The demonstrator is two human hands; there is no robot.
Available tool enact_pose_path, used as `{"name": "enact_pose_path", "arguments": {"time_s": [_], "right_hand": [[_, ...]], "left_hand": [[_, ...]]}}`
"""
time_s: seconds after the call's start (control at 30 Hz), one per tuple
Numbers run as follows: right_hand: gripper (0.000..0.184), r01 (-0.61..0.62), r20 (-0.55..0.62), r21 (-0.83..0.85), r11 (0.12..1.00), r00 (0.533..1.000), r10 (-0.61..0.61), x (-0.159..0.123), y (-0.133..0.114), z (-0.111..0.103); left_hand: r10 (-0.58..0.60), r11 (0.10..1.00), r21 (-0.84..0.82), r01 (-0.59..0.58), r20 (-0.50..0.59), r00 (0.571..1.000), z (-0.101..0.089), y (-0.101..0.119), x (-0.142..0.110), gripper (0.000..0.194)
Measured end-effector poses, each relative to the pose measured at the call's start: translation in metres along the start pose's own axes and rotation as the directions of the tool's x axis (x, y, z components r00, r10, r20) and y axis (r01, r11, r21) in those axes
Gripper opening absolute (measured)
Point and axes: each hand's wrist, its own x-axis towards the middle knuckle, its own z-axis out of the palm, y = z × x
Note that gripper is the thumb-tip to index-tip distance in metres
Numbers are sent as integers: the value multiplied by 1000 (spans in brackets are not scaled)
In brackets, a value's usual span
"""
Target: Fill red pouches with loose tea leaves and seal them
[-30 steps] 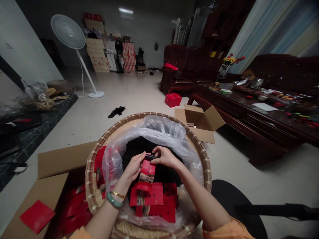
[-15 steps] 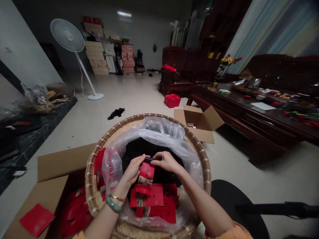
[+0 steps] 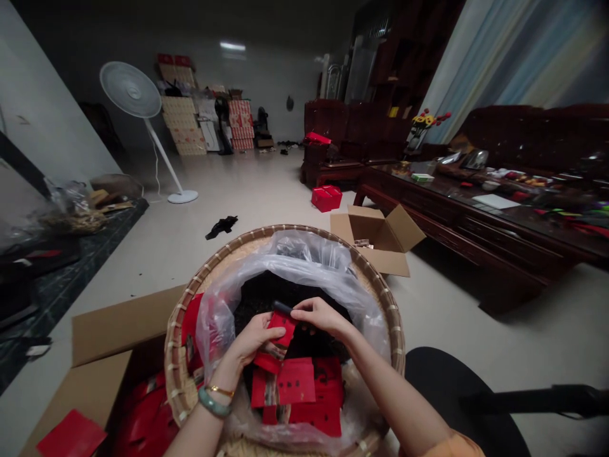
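Note:
My left hand (image 3: 254, 336) grips a red paper packet (image 3: 283, 335) with a printed picture band, tilted over the basket. At the packet's top edge, my right hand (image 3: 320, 315) pinches a small dark rounded tool (image 3: 282, 308); its lower part is hidden. Below my hands, several flat red packets (image 3: 290, 383) lie overlapping. They rest in a clear plastic bag (image 3: 214, 324) that holds dark loose bits like tea leaves (image 3: 266, 287). A round woven bamboo basket (image 3: 397, 324) surrounds the bag, with more red packets (image 3: 190, 327) against its left inner side.
An open carton (image 3: 128, 317) with red packets stands at the basket's left. Another open carton (image 3: 385, 260) sits beyond its right rim, beside a dark wooden table (image 3: 457, 222). A black round stool (image 3: 442, 387) is at right. A white fan (image 3: 183, 197) stands farther off.
The left hand's packet has tilted, its top leaning right, and the left thumb now lies across its front. The dark tool shows more above the packet. The camera view has shifted slightly.

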Motion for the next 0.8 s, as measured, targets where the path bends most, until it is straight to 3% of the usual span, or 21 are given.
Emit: {"name": "enact_pose_path", "arguments": {"time_s": [0.13,0.23,0.3,0.37,0.43,0.5,0.67,0.8], "right_hand": [[37,-43,81,184,982,996,29,4,12,-7],[41,-34,42,209,977,999,26,4,20,-19],[40,-7,-34,78,997,999,10,-1,26,-26],[38,24,-109,-160,987,993,-42,-8,32,-29],[43,54,-146,-371,927,982,-115,-15,37,-27],[46,95,-161,-475,875,968,-193,-19,37,-21],[37,269,-268,-332,904,892,-364,-8,19,4],[14,298,-335,-182,937,877,-344,6,11,22]], "left_hand": [[-4,999,49,2,40,999,-1,-1,0,41],[4,998,55,-6,38,999,-5,1,-2,43],[12,999,32,-11,-27,1000,-9,3,-4,47],[29,1000,2,-29,-126,992,-12,3,-4,47],[52,998,-18,-58,-231,972,-12,3,-3,42],[75,996,-18,-85,-317,945,-8,2,0,39],[145,989,40,-141,-380,914,10,-2,8,40],[261,963,166,-210,-396,881,16,-6,11,38]]}}
